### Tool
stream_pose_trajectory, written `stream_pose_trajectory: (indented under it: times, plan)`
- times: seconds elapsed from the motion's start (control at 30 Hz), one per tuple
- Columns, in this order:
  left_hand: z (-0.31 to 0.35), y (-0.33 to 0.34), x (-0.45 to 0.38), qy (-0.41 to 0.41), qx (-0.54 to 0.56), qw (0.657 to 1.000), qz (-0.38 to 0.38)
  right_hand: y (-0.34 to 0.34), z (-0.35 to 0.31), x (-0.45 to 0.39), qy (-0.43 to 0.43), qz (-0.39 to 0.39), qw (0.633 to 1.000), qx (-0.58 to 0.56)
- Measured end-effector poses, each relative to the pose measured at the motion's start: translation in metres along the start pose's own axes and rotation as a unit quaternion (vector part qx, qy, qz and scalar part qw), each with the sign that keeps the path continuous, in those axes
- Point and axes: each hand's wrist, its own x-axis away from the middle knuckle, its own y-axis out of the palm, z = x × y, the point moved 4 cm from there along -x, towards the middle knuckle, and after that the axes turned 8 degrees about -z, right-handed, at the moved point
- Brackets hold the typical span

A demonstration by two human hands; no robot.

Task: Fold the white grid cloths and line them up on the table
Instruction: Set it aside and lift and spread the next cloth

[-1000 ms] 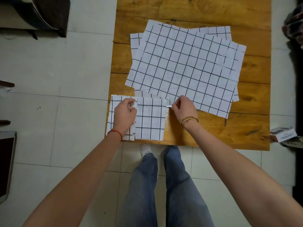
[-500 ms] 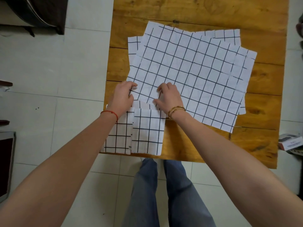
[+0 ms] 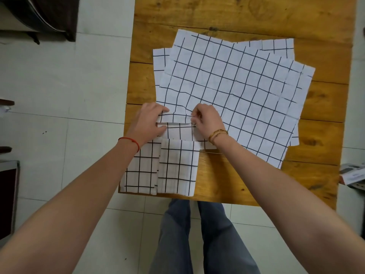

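A stack of unfolded white grid cloths lies spread over the middle of the wooden table (image 3: 246, 14), the top cloth (image 3: 233, 91) turned at an angle. My left hand (image 3: 150, 121) pinches that cloth's near-left corner, and my right hand (image 3: 207, 119) pinches the same near edge a little to the right. The strip between them is lifted and curled toward me. Two folded grid cloths lie side by side at the table's near-left corner, the left one (image 3: 140, 171) and the right one (image 3: 177, 169).
More unfolded cloths (image 3: 276, 45) show under the top one at the far right and left. A small box (image 3: 353, 175) sits beyond the table's right edge. Dark furniture (image 3: 39, 18) stands far left on the tiled floor. My legs are below the near edge.
Both hands left the folded cloths, moved forward onto the top unfolded cloth, and now pinch its near edge, which has lifted off the stack.
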Motion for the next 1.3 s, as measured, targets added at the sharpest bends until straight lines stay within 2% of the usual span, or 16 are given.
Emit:
stream_pose_trajectory:
  times: [0.13,0.3,0.47,0.63,0.77,1.0,1.17,1.3]
  plan:
    - [0.015,-0.009,0.0,0.015,-0.019,0.999,0.047,-0.03,0.011,0.015,0.015,0.022,0.99,-0.135]
    - [0.047,-0.03,-0.001,0.058,0.025,0.99,0.13,-0.065,0.03,0.039,0.031,0.037,0.983,-0.176]
    - [0.101,-0.057,0.005,0.128,0.033,0.98,0.148,-0.099,0.021,0.073,-0.019,0.082,0.983,-0.165]
    - [0.162,-0.083,0.009,0.198,0.021,0.969,0.145,-0.144,-0.015,0.097,-0.089,0.164,0.982,-0.015]
    - [0.206,-0.102,0.014,0.236,0.006,0.962,0.137,-0.184,-0.035,0.106,-0.111,0.168,0.979,0.033]
    - [0.264,-0.139,0.028,0.252,0.006,0.959,0.132,-0.253,-0.044,0.146,-0.113,0.188,0.975,0.039]
    - [0.279,-0.16,0.036,0.217,-0.013,0.968,0.128,-0.308,-0.051,0.183,-0.129,0.238,0.963,0.016]
    - [0.285,-0.188,0.045,0.201,-0.026,0.968,0.149,-0.349,-0.043,0.206,-0.11,0.282,0.953,-0.009]
